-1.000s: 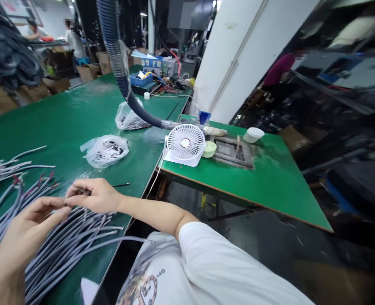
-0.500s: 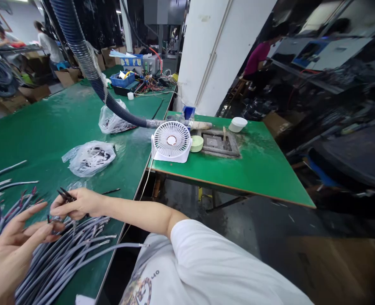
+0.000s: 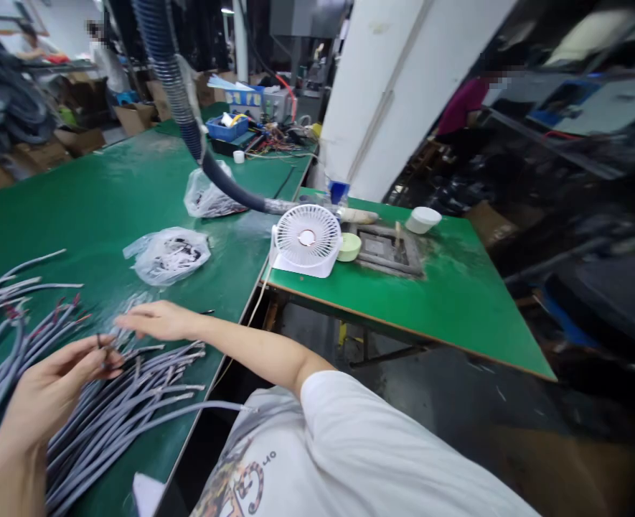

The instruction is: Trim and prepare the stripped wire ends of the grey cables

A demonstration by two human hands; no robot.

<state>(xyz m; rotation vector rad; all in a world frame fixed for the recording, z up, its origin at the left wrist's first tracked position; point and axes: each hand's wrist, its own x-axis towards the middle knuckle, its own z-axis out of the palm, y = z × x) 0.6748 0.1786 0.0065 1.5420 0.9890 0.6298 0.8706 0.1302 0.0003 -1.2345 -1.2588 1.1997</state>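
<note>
Head view, left hand [image 3: 53,384] pinching small dark piece [image 3: 100,342], right hand [image 3: 158,320] grip unclear, shirt print [image 3: 253,488] bearing indistinct characters

The fan [image 3: 307,237] stands on the side table [image 3: 457,316], right of the workbench [image 3: 80,194], where the cables [image 3: 107,431] lie before a plastic bag [image 3: 171,257].

I see bright light on the white fan [image 3: 307,238] and soft shine on the green table [image 3: 91,205]. The far right looks dark and blurry, and the corners look stretched.
</note>
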